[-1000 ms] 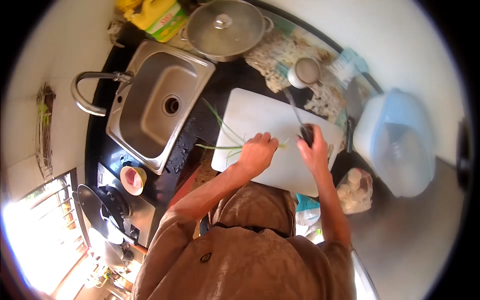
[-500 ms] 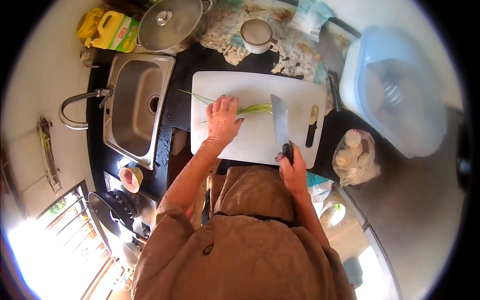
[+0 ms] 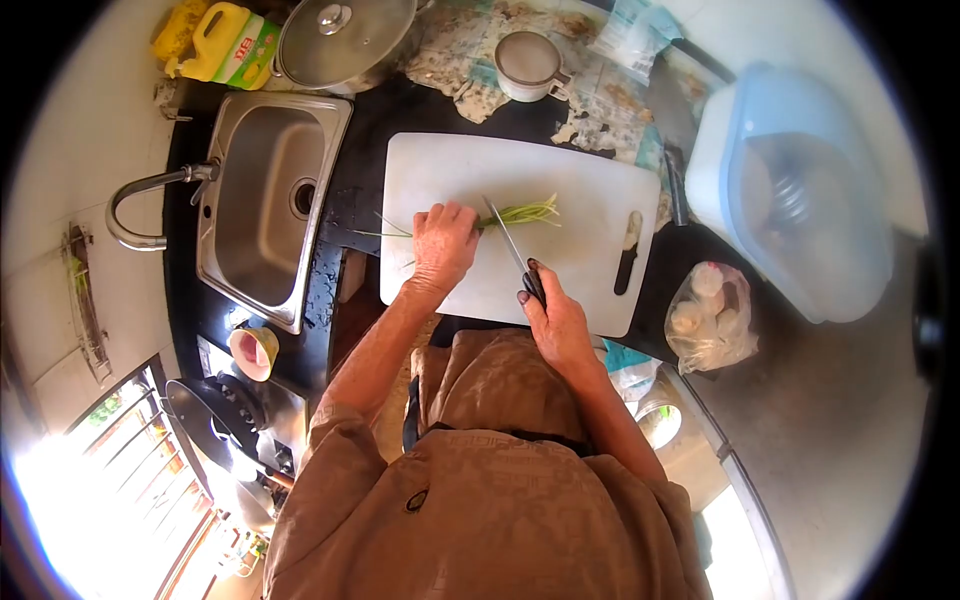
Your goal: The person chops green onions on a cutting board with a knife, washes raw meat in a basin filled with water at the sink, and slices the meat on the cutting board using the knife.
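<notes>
A bunch of thin scallions point(image 3: 528, 213) lies across the white cutting board point(image 3: 590, 280). My left hand point(image 3: 445, 245) presses down on the bunch with fingers closed and curled, and a few thin ends stick out to its left. Held by its black handle in my right hand point(image 3: 556, 318) is a kitchen knife point(image 3: 509, 238). The blade is turned nearly edge-on and crosses the scallions just right of my left fingers. Whether it has cut through them I cannot tell.
Left of the board is a steel sink point(image 3: 210, 235) with a curved faucet point(image 3: 125, 205). Behind stand a lidded pot point(image 3: 345, 45) and a small lidded cup point(image 3: 527, 65). To the right are another knife point(image 3: 675, 185), a pale blue tub point(image 3: 715, 150) and a plastic bag point(image 3: 712, 320).
My right hand has brought the knife left, up against my left hand, and the blade has turned from flat to nearly edge-on. My left hand still holds the scallions.
</notes>
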`<state>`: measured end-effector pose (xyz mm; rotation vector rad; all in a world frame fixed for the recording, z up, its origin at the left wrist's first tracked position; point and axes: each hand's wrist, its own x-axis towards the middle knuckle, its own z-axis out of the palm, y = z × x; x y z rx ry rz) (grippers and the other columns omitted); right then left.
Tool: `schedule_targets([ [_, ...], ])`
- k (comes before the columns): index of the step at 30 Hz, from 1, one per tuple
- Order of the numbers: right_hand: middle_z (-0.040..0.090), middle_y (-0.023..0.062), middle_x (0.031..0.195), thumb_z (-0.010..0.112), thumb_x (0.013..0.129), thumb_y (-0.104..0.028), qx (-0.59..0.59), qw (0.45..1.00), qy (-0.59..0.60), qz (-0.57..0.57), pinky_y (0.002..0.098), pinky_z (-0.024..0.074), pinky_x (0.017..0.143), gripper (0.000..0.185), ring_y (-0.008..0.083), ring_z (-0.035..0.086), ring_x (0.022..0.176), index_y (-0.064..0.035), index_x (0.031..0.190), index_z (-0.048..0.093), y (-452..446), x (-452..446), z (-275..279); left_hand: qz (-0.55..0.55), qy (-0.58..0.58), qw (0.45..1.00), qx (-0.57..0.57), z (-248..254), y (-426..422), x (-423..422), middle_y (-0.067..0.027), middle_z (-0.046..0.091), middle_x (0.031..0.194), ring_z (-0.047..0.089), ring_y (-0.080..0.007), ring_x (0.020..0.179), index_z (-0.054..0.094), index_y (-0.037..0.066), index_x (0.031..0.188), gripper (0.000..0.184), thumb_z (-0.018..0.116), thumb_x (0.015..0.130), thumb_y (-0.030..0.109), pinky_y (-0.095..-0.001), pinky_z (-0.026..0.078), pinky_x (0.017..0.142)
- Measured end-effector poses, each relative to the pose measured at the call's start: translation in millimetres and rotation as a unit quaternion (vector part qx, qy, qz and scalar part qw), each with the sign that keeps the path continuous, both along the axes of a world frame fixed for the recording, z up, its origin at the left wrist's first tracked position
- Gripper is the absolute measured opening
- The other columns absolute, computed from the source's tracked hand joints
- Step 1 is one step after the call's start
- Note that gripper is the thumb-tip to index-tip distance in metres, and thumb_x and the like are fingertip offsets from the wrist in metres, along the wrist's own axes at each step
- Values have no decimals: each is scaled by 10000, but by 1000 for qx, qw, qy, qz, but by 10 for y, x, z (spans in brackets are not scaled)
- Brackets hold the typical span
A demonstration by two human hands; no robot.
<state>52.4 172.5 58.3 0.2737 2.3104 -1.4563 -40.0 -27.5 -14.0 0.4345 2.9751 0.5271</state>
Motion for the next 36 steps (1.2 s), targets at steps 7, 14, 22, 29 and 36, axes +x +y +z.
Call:
schedule_targets([
  [7,682,253,976,585,981,-229,63,997,-10,35,517,502,774,422,462,646,894,-38,1346,494,-89,-99,50,-22,5,1000,16,-36,10,-7,-48,594,928,581,-288,933,622,112,970,221,727,776,120,-457,430,787],
  [14,684,247,987,595,976,-237,62,997,34,33,510,513,778,431,450,652,897,-47,1352,500,-92,-64,-145,-51,15,999,-3,-20,22,116,-72,567,893,576,-293,896,594,94,938,199,708,775,94,-454,429,757],
  [22,680,220,1001,609,979,-191,-40,999,37,-3,411,538,808,461,390,676,885,-35,1398,498,171,109,-39,-101,22,995,3,-23,107,434,-67,561,887,572,-277,879,605,101,928,205,718,759,122,-429,422,736],
  [29,506,-15,739,564,979,-113,-62,993,25,-98,230,385,560,433,55,426,603,-11,1398,523,622,366,-52,-65,15,996,62,185,509,376,-57,593,944,577,-278,912,661,130,1001,232,733,780,128,-423,434,768],
  [36,676,224,1201,614,973,-148,20,991,82,-102,364,526,929,439,320,691,1068,10,1375,539,813,339,-144,1,45,994,102,196,456,-5,-51,580,983,555,-294,931,668,126,989,185,681,816,63,-444,435,767],
])
